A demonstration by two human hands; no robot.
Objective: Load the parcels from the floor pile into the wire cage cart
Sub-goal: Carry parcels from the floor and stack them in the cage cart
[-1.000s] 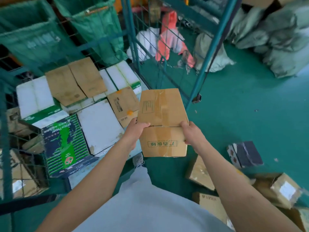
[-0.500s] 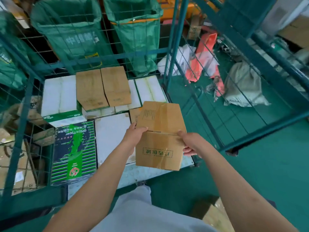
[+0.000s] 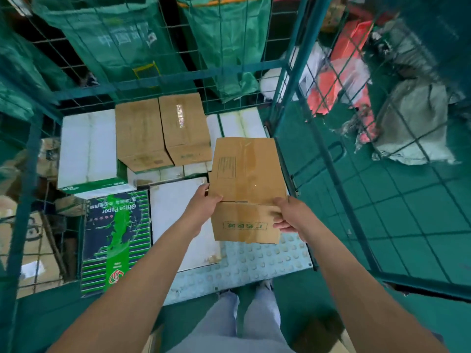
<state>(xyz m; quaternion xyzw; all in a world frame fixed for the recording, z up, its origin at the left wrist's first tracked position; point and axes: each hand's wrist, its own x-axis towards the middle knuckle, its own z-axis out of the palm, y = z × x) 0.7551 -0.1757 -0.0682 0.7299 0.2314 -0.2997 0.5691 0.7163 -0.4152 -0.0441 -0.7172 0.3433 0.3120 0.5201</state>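
Observation:
I hold a brown cardboard parcel (image 3: pixel 248 184) with clear tape and a printed label, one hand on each side. My left hand (image 3: pixel 202 207) grips its left edge and my right hand (image 3: pixel 289 216) its right edge. The parcel hangs over the front right part of the green wire cage cart (image 3: pixel 285 103), above its studded blue floor plate (image 3: pixel 257 261). Inside lie two brown boxes (image 3: pixel 163 131), several white boxes (image 3: pixel 86 149) and an Office Paper carton (image 3: pixel 116 240). Only a brown box corner (image 3: pixel 339 340) shows on the floor at the bottom.
The cart's open door panel (image 3: pixel 382 174) of green wire mesh stands to the right. Green sacks (image 3: pixel 114 39) hang behind the cart's back wall. Grey, white and orange bags (image 3: pixel 413 128) lie on the green floor beyond the mesh. More boxes sit left of the cage.
I have stepped closer to the cart. The parcel has moved forward from over the floor to over the cart's front right corner. The floor pile has dropped out of view.

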